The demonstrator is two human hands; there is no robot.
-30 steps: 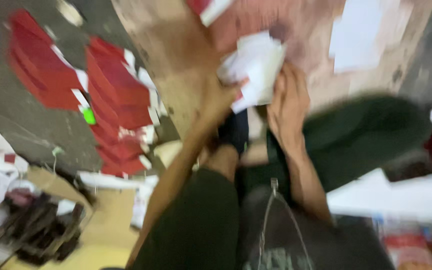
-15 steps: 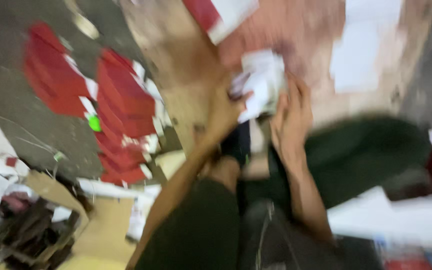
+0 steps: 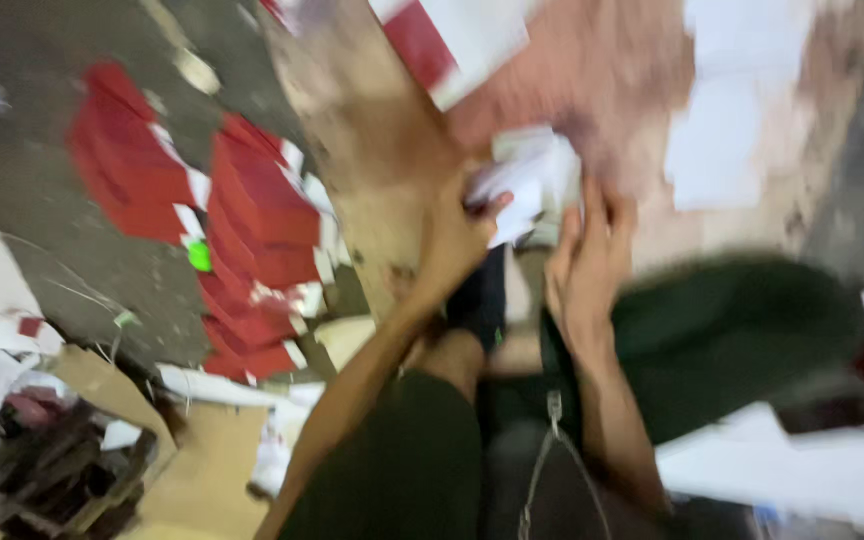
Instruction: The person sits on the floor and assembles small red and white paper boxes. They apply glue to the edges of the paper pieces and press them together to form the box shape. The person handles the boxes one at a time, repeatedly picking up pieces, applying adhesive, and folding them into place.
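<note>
The crumpled white paper piece [image 3: 532, 185] sits above the knees, over the brown board [image 3: 372, 130]; blur hides its long axis and heading. The left hand [image 3: 457, 240] pinches its lower edge. The right hand [image 3: 587, 265] stands open beside it, fingers extended.

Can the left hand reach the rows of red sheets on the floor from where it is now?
Probably yes. The left hand holds the white paper, and the red sheets lie on the floor to its left, with nothing visibly between them. The blur hides details.
</note>
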